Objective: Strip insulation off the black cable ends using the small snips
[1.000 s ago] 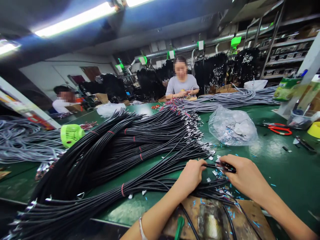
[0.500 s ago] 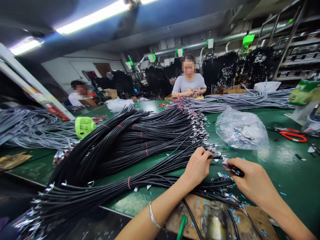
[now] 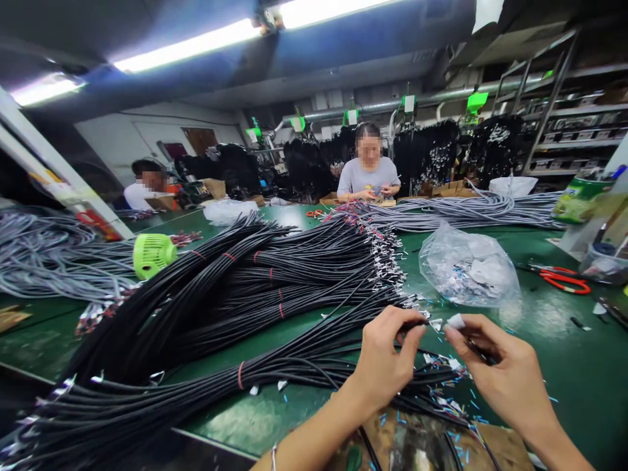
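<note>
My left hand (image 3: 390, 353) is closed, thumb and index finger pinching the end of a black cable (image 3: 419, 320). A white tip (image 3: 436, 324) shows just past those fingers. Opposite it, my right hand (image 3: 505, 366) has thumb and index finger close together, and a small dark-handled tool (image 3: 481, 350) is tucked in its palm, mostly hidden. Something white (image 3: 456, 321) is at the right index fingertip; I cannot tell whether it is a wrap or a scrap. Beneath both hands lie loose black cables (image 3: 432, 376) with stripped, coloured wire ends.
Bundled black cables (image 3: 314, 261) with red ties cover the green table (image 3: 540, 340). A clear bag of scraps (image 3: 466, 268), red-handled pliers (image 3: 564, 280) and a green fan (image 3: 153, 255) stand around. A wooden board (image 3: 407, 432) is in front. A co-worker (image 3: 367, 173) sits across.
My right hand has turned, its fingertips coming up opposite the cable end, and the tool has shifted back into the palm. My left hand has rotated, its pinch now showing.
</note>
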Demonstrator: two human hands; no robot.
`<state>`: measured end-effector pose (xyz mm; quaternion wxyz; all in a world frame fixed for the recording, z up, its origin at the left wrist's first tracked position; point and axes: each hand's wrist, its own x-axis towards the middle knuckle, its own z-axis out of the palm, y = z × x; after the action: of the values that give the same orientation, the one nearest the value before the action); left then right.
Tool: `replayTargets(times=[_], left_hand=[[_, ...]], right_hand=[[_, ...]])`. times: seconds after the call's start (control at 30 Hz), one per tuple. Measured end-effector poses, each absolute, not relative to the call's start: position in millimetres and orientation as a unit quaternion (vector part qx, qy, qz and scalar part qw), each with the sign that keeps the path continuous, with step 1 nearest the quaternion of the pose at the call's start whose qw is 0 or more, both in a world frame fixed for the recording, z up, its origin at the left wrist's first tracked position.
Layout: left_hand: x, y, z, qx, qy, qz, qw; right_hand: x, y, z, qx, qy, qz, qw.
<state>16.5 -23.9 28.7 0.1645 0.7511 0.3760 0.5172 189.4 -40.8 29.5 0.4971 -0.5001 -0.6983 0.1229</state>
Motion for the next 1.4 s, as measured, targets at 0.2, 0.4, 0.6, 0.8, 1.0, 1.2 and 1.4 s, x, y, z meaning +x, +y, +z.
replayTargets(times=[0.2, 0.4, 0.6, 0.8, 1.0, 1.2, 1.4], left_hand=[[16.8, -33.9, 26.3, 0.760, 0.343, 0.531, 0.150], [16.7, -38.5, 28.4, 0.755, 0.354, 0.532, 0.148], [16.1, -43.7, 30.3, 0.720, 0.340, 0.593, 0.117], [9.9, -43.4, 35.3, 0.687, 0.351, 0.628, 0.108], [6.5, -44.1, 37.1, 0.693, 0.339, 0.625, 0.119], [5.2, -44.2, 37.3, 0.706, 0.324, 0.620, 0.114], [4.7, -43.0, 37.1, 0.709, 0.309, 0.625, 0.103]], right_hand=[[186.6, -46.8, 28.3, -0.482, -0.675, 0.165, 0.534], [184.0, -51.2, 29.0, -0.497, -0.677, 0.109, 0.532], [182.8, -52.9, 34.2, -0.492, -0.713, 0.136, 0.481], [192.3, -49.9, 22.0, -0.449, -0.775, 0.091, 0.436], [194.6, -50.8, 17.7, -0.461, -0.795, 0.011, 0.394], [191.5, -55.2, 20.3, -0.486, -0.784, 0.015, 0.386], [193.0, -57.7, 28.1, -0.500, -0.779, 0.004, 0.378]])
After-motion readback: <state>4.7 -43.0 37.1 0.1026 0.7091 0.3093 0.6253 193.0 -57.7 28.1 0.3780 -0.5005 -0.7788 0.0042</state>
